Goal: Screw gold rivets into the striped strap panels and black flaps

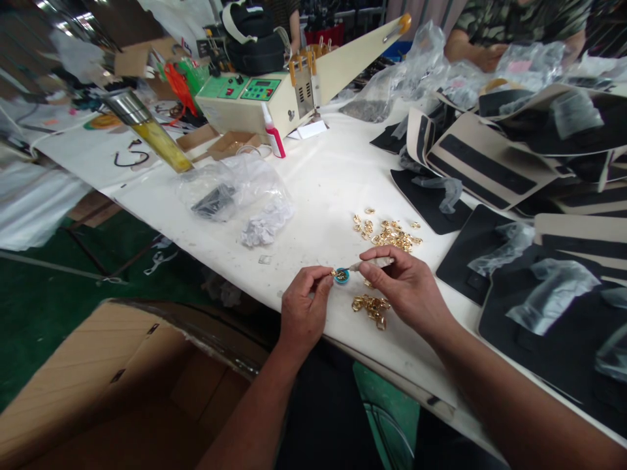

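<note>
Left grip (304, 307) pinching gold piece (337, 273) at blue cap (342, 280), right grip (406, 287) closed on tool (375, 263)

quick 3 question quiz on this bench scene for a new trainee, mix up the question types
1. True or false: the right hand holds a thin tool with its tip at the small blue cap.
2. How many heaps of loose gold metal pieces lie on the white table? A one, B two, C five.
3. Short answer: which hand pinches the gold piece at the cap?
Key: 1 true; 2 B; 3 the left hand.
</note>
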A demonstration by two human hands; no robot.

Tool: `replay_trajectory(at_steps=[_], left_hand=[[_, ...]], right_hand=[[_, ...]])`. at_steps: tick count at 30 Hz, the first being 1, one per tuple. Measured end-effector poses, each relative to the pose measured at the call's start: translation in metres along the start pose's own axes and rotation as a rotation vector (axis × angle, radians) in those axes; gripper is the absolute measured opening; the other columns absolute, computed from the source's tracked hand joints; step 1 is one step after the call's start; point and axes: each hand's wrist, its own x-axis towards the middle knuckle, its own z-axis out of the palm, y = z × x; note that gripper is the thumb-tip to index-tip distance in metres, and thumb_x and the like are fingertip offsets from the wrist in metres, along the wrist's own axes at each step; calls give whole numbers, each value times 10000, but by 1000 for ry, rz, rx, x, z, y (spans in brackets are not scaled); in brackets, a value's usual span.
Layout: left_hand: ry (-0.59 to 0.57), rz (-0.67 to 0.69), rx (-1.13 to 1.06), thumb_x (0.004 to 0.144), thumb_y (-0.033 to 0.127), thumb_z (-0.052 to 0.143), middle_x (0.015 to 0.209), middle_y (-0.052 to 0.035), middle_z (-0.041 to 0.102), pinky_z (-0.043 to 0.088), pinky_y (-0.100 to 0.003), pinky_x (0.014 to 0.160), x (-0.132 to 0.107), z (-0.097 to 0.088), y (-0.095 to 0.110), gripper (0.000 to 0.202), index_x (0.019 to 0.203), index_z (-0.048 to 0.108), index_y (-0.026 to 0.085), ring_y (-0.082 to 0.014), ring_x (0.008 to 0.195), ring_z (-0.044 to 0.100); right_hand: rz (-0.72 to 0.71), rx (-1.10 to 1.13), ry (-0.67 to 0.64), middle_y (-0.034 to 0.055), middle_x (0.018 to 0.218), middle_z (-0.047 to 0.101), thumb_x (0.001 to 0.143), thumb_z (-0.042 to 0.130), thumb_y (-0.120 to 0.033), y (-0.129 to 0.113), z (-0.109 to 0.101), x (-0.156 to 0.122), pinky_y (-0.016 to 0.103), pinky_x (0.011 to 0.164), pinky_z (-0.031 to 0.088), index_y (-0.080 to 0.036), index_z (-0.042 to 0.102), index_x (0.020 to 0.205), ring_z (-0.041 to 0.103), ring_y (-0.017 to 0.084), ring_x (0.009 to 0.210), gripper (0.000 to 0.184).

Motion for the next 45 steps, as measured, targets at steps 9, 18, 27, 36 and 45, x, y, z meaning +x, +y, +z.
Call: replay_trajectory(at_steps=[9, 18, 27, 36, 45], left_hand=[[1, 28, 7, 1016, 319, 659, 1027, -19, 778, 568, -284, 884, -1, -1, -1, 132, 1055, 752, 234, -171, 941, 727], [15, 81, 16, 1015, 269, 667, 1030, -7, 769, 552, -264, 875, -1, 0, -7, 103, 1059, 754, 236, -153, 941, 709], [12, 87, 23, 1010, 258, 667, 1025, -13, 772, 559, -271, 873, -1, 0, -4, 107, 1052, 760, 228, -161, 937, 712], [16, 137, 70, 1017, 251, 653, 1013, -13, 769, 560, -282, 889, -1, 1, -6, 101, 1034, 750, 231, -166, 953, 718], [56, 162, 126, 1005, 258, 662, 1003, -18, 767, 569, -289, 835, 0, 0, -5, 99, 1012, 758, 235, -167, 922, 714]], right_hand=[[-3, 3, -14, -8, 700, 672, 864, 848, -501, 3, 1, 0, 240, 466, 306, -210, 733, 1055, 468, 111, 536, 367], [3, -19, -2, 12, 746, 700, 868, 840, -536, 5, 0, -1, 261, 489, 316, -216, 732, 1075, 494, 123, 556, 396], [2, -30, -21, -28, 633, 624, 878, 824, -513, 3, 2, -2, 252, 464, 295, -208, 729, 1051, 424, 105, 501, 364], [-3, -66, -22, -18, 623, 627, 884, 798, -507, 0, 5, -1, 256, 468, 336, -197, 716, 1006, 503, 123, 515, 343], [-30, 64, 100, -16, 706, 654, 925, 750, -467, -5, -14, 6, 298, 628, 489, -215, 677, 950, 602, 155, 634, 264]])
